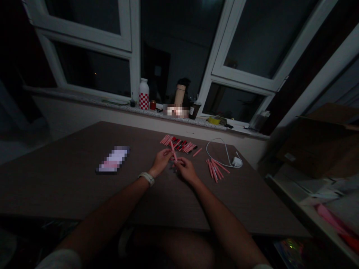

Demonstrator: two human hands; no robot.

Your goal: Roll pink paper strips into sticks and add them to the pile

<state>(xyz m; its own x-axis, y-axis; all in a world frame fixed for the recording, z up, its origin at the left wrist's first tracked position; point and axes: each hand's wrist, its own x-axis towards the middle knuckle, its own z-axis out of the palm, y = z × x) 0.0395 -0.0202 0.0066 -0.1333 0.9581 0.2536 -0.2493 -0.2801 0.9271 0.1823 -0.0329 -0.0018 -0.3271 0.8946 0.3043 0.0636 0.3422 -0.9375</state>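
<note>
Left hand (162, 161) and right hand (186, 170) grip a slim pink pen (174, 151) at frame center, partly blocking a red, black and pink pile (184, 146); a lit phone (114, 158) lies center left.

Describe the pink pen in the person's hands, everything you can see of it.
The pink pen is slim, straight and plastic-looking. It slants, its far end leaning left in the picture, seemingly held above the brown table. The left hand's fingers touch it partway along; the right hand's fingers grip its near end. The dimness hides finer parts, such as any tip or print.
</note>
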